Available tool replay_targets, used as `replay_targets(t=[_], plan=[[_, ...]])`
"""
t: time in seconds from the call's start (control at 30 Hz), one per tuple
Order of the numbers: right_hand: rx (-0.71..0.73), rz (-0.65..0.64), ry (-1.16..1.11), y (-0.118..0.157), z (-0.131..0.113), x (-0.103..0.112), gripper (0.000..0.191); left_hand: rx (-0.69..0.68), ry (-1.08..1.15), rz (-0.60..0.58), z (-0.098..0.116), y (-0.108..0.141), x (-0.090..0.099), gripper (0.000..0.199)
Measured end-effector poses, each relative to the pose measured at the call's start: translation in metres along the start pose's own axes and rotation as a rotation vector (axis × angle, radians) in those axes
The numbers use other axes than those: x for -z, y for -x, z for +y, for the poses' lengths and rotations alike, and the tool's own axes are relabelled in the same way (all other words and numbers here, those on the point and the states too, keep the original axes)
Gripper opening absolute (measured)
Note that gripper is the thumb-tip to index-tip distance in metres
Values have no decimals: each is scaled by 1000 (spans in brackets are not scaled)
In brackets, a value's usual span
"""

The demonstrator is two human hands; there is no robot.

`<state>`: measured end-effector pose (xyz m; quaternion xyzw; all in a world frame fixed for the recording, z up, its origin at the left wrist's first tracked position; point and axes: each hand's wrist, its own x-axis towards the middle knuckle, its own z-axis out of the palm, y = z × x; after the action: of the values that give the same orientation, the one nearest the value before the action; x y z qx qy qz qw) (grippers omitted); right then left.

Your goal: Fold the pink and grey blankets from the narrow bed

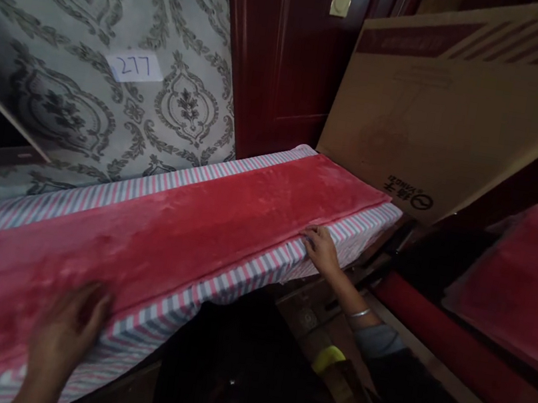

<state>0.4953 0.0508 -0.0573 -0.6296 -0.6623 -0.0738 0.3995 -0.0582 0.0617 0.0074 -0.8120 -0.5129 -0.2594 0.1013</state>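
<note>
A long red plush cloth (228, 202), folded into a strip, lies flat along a narrow bench or table covered with a striped pink, white and grey cloth (346, 225). My right hand (321, 248) is at the near edge of the red cloth toward its far end, fingers curled and closed on that edge. Over the near left part of the same cloth is my left hand (65, 326), somewhat blurred, its thumb apart from the fingers and nothing visible in it. The cloth's left end runs out of view.
Patterned wallpaper with a paper marked 277 (135, 66) rises behind the bench. A large flat cardboard box (413, 115) leans beyond its far end, beside a dark red door (304, 52). At right sits a red plush-covered seat or pile (530, 281). Something yellow (329, 359) shows below.
</note>
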Motion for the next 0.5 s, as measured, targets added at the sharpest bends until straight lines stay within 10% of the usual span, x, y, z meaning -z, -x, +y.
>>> replay_targets(t=[0.23,0.5], plan=[[122,-287,271,-25,-1,14,21,-317,-7,-6,60,-16,-43,39],[118,-213,260,-18,10,12,24,-298,-43,39,60,-18,-54,34]])
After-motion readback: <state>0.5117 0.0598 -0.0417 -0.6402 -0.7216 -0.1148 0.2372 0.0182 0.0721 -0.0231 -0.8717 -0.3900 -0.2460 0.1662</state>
